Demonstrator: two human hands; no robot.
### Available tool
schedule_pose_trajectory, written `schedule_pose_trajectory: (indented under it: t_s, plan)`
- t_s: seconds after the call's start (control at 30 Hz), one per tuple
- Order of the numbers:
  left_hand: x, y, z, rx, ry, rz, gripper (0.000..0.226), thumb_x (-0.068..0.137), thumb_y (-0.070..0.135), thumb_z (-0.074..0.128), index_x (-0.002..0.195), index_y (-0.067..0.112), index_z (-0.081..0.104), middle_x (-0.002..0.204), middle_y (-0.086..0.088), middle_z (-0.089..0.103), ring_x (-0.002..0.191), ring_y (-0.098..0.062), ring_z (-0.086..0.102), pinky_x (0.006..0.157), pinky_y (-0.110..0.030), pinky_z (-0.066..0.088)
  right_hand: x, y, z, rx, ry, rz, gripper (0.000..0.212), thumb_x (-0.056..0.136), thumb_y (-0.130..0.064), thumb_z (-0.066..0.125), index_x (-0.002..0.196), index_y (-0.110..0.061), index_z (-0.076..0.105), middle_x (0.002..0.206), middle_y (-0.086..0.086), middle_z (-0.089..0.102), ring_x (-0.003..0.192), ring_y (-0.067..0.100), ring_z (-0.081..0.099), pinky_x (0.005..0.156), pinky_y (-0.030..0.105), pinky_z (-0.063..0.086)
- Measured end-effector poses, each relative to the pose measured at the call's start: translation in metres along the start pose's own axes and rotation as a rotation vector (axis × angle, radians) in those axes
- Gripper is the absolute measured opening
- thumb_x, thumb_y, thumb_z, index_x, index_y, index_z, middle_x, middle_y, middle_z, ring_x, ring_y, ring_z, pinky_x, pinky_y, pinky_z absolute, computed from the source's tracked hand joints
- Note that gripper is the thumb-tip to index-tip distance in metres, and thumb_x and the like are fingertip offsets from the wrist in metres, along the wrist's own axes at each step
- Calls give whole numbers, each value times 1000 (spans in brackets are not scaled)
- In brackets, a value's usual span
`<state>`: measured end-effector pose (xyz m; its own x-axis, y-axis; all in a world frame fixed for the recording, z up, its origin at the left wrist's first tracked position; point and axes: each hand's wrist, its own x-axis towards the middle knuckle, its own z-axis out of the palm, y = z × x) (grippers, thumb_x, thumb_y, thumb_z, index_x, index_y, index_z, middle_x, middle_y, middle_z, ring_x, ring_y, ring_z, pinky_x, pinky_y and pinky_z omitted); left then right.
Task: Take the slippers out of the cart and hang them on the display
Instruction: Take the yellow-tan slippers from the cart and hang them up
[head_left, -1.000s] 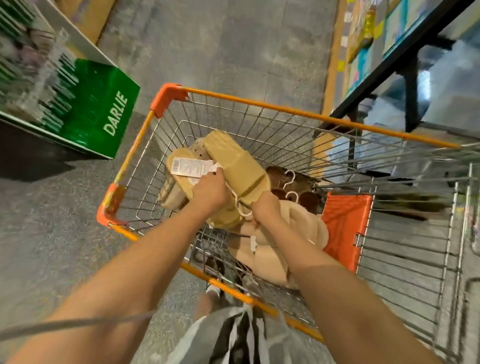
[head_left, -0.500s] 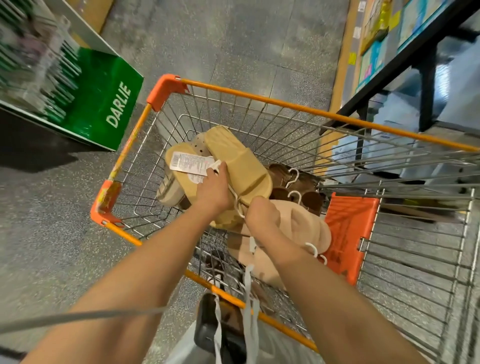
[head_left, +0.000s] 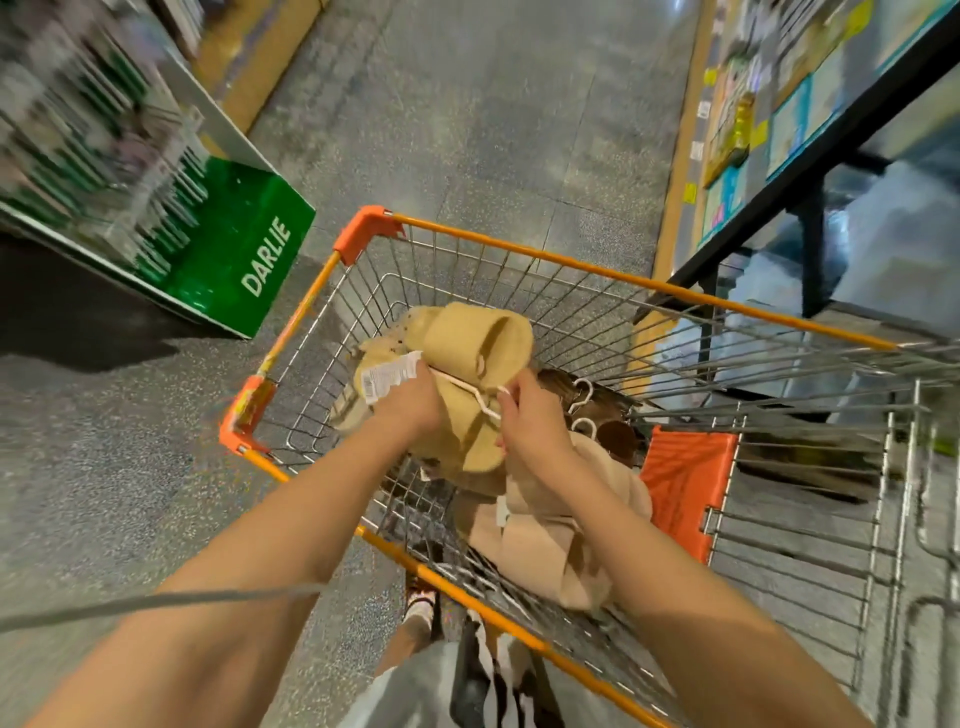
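My left hand (head_left: 410, 397) grips a pair of tan slippers (head_left: 470, 358) by the side with the white tag (head_left: 390, 375), holding them above the cart (head_left: 571, 270). My right hand (head_left: 527, 415) pinches the white hanger (head_left: 470, 392) that joins them. More slippers, beige (head_left: 550, 525) and brown (head_left: 615, 434), lie in the cart just beside the orange seat flap (head_left: 685, 488).
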<state>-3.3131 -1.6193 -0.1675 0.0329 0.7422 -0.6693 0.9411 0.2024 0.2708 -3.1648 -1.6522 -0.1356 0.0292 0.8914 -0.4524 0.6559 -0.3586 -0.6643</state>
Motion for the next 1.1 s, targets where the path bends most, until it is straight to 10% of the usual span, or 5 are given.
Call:
schedule_pose_trajectory:
  t_s: [0.33, 0.6, 1.1]
  plan:
    - [-82, 25, -95, -170, 534, 159, 97, 82, 39, 65, 151, 14, 1, 135, -24, 38, 123, -39, 42, 95, -47, 42, -8, -144, -80, -388, 173, -561, 26, 97, -27, 41, 112, -10, 55, 106, 20, 66, 98, 36, 60, 73, 38, 42]
    - [-169, 6, -160, 23, 947, 34, 61, 86, 38, 62, 135, 12, 39, 141, -19, 30, 130, -34, 28, 101, -44, 35, -51, -253, -106, -286, 109, -957, 17, 92, -23, 54, 99, -11, 64, 84, 3, 65, 77, 19, 53, 64, 26, 33]
    - [-391, -214, -139, 129, 1265, -522, 46, 89, 39, 57, 125, 12, 47, 109, -6, 63, 104, -28, 55, 89, -35, 31, -236, -423, 77, -75, -395, -1508, 15, 87, -18, 63, 86, -4, 69, 84, 14, 70, 78, 25, 62, 73, 37, 48]
